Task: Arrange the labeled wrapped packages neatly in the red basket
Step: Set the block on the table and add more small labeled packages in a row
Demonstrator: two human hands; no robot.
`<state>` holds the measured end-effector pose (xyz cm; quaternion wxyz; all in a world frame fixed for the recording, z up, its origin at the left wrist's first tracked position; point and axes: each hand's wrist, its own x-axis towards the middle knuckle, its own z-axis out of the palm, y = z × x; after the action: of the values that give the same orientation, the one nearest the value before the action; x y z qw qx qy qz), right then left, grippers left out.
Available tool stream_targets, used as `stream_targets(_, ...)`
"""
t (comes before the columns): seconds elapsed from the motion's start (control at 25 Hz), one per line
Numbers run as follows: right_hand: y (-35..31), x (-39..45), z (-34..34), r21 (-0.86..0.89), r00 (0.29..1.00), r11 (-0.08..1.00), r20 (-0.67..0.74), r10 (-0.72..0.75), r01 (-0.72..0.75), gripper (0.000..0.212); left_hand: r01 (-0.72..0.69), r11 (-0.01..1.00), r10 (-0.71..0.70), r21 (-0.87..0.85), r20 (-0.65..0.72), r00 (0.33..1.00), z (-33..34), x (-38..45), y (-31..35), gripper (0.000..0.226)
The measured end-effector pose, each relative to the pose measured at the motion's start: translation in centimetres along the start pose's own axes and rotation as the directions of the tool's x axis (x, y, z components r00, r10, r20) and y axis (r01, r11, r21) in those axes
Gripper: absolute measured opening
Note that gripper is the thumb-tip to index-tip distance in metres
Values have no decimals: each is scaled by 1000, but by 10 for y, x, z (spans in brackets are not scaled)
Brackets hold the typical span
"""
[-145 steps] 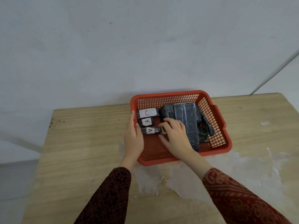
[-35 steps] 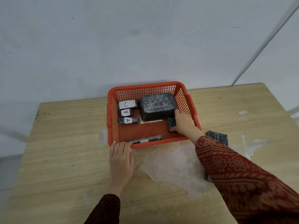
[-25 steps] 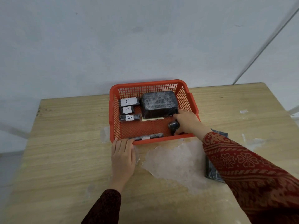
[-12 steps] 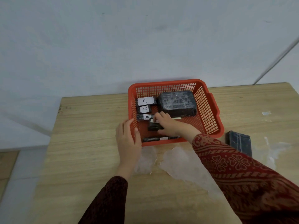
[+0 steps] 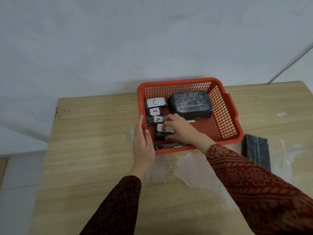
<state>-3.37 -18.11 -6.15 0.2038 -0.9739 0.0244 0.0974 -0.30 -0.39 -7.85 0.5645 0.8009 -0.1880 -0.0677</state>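
The small package (image 5: 163,133) is gripped by the right hand (image 5: 179,131); it should be aligned under the labelled row while the basket (image 5: 227,106) is steadied by the flat, unclenched left hand (image 5: 141,143).

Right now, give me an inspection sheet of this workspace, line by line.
Surface: wooden table, with whitish patches near its front and right side.
Job's things: red basket holds a C-labeled package, two A-labeled packages in a column, a large wrapped package, a small labeled package under the right hand, and a thin package along the near wall.
Clutter: one dark wrapped package lies on the table, right of the basket.
Grippers: left hand rests on the basket's near-left rim; right hand grips the small labeled package.
Cables: nothing seen.
Surroundings: plain pale wall behind the table.
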Motion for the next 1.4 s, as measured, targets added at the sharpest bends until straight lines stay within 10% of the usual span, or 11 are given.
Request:
stream_targets(0.24, 16, -20, -18, 200, 976, 969, -131, 175, -147, 24, 0, 999, 0, -48, -8, 1000, 1, 0, -1, 46)
stream_targets(0.4, 42, -38, -27, 130, 907, 938, 327, 265, -321, 24, 0, 997, -1, -78, -16, 1000, 2, -1, -2, 45)
stream_targets(0.64, 47, -31, -23, 223, 904, 929, 381, 195, -294, 9, 10, 995, -11, -99, -9, 1000, 2, -1, -2, 45)
stream_targets(1.0, 26, -21, -12, 359, 942, 872, 90, 322, -332, 23, -10, 996, 9, -86, -18, 1000, 2, 0, -2, 45)
stream_targets(1.28, 2, -14, -6, 399, 953, 866, 138, 269, -302, 35, 16, 1000, -16, -27, 17, 1000, -2, -2, 4, 47)
stream_targets(1.4, 10, -28, -13, 343, 962, 915, -88, 258, -214, 27, -77, 925, 93, 372, -25, 995, -7, 0, 15, 44)
